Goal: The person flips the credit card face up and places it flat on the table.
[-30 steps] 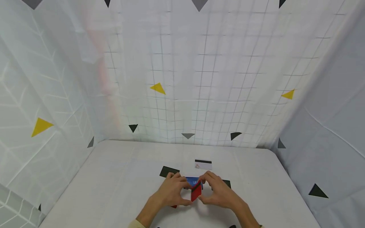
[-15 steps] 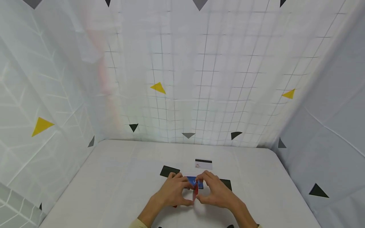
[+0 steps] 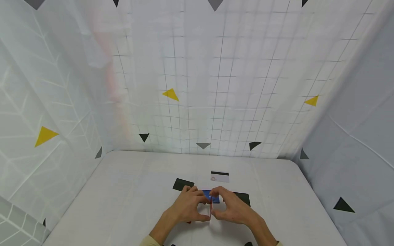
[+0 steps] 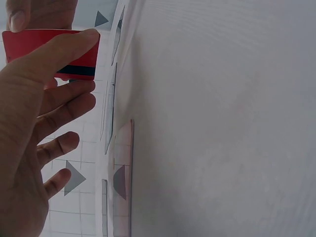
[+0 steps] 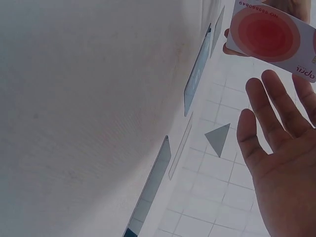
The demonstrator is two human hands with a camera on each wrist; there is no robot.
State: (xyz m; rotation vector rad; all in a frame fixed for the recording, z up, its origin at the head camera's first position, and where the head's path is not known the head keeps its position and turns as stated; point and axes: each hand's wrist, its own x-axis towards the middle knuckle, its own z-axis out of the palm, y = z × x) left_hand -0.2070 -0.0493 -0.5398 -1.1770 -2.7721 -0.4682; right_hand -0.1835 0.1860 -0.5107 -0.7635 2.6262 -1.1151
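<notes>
A bank-type plastic card is held on edge between both hands; one face is red with a black stripe (image 4: 29, 42), the other face is white with red rings (image 5: 266, 34). From the head view it shows almost edge-on as a thin line. My left hand (image 3: 186, 206) pinches it with thumb and fingers, the thumb lying across the red face. My right hand (image 3: 234, 207) grips the opposite side by its edges between thumb and index finger. Behind the fingertips lies a blue card (image 3: 216, 200), partly covered.
On the white table (image 3: 129, 198) a black card (image 3: 181, 184) lies left of the hands and another dark card (image 3: 244, 198) lies right. Farther back is a white card with a black stripe (image 3: 220, 177). A red corner (image 3: 189, 222) peeks out below my left hand.
The red card has turned from showing its red striped face to standing edge-on in the head view. My right hand has shifted slightly left; my left hand hardly moves.
</notes>
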